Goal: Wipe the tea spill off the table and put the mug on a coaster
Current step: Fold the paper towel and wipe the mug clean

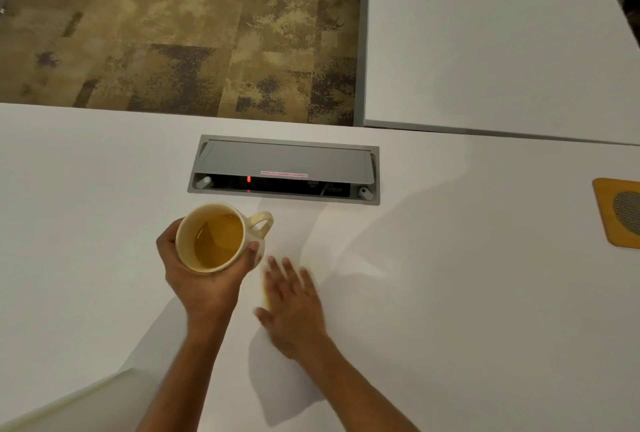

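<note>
Left hand (204,279) grips mug (218,237), white table (450,293), carpet (173,33)

The wooden square coaster with a grey mesh centre (620,213) gets chopped off by the right edge, so only its left part shows. The right hand (291,303) is motion-blurred, and it covers most of a pale yellow patch (266,296) on the white table (450,275); can't tell if that's tea or a cloth. The small red label (284,174) on the grey cable box (284,168) is too fuzzy to read properly. Both forearms run off the bottom edge.
</note>
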